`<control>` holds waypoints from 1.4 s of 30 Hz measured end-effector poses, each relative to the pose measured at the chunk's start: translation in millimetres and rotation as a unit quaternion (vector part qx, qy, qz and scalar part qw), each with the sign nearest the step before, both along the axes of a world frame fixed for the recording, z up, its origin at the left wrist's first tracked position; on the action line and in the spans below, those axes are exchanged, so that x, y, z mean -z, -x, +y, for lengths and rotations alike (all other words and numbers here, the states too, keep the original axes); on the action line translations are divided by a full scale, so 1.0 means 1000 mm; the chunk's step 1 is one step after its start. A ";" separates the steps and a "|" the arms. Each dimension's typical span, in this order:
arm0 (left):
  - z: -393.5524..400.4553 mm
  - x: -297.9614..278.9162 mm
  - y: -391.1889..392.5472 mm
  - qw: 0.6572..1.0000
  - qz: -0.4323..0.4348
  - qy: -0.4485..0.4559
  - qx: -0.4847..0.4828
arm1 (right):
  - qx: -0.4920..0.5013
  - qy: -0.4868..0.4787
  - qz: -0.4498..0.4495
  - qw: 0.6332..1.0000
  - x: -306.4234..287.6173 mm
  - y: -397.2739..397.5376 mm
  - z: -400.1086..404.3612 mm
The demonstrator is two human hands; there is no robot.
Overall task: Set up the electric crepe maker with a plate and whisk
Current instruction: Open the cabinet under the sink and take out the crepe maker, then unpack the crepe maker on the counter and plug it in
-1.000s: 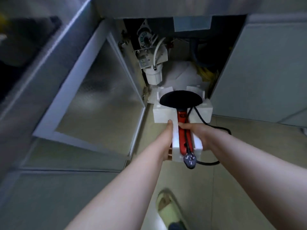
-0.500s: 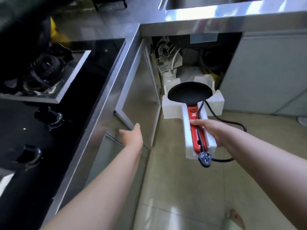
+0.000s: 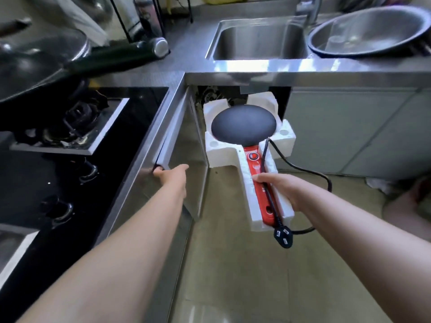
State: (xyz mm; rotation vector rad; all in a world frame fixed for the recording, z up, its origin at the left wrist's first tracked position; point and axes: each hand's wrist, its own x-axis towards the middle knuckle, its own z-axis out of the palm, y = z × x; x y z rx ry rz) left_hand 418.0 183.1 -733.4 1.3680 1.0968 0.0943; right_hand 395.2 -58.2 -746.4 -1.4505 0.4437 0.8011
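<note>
The electric crepe maker (image 3: 243, 125) has a round black plate and a red handle. It lies in a white foam tray (image 3: 218, 153), held in the air in front of the open cabinet under the sink. My right hand (image 3: 278, 190) grips the red handle, the foam and the black cord together. The black plug (image 3: 283, 237) dangles below the handle's end. My left hand (image 3: 171, 177) holds the top edge of the open cabinet door (image 3: 177, 136), fingers curled over it. No plate or whisk is in view.
A black gas hob (image 3: 77, 145) fills the left, with a dark wok (image 3: 35, 64) on its burner. The steel sink (image 3: 258, 39) is at the back, a large metal basin (image 3: 368, 31) to its right. Beige floor tiles lie below.
The view rose from the cabinet to the counter. My left hand left the foam tray and took the cabinet door's edge. My right hand carried the crepe maker out of the cabinet.
</note>
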 end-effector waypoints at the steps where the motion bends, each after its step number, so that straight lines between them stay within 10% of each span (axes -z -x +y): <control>1: 0.000 0.001 0.000 1.000 0.009 -0.005 0.011 | -0.003 -0.005 -0.003 1.000 -0.007 0.002 -0.002; 9: -0.003 0.010 0.001 0.986 0.029 -0.114 0.114 | -0.015 -0.007 -0.069 0.997 -0.059 -0.002 -0.028; 23: -0.111 -0.010 -0.046 0.932 0.040 0.006 0.360 | -0.015 0.024 -0.129 0.991 -0.115 -0.141 -0.095; 42: -0.268 -0.001 -0.234 0.960 -0.001 0.255 0.117 | -0.043 0.065 -0.105 0.991 -0.113 -0.317 -0.223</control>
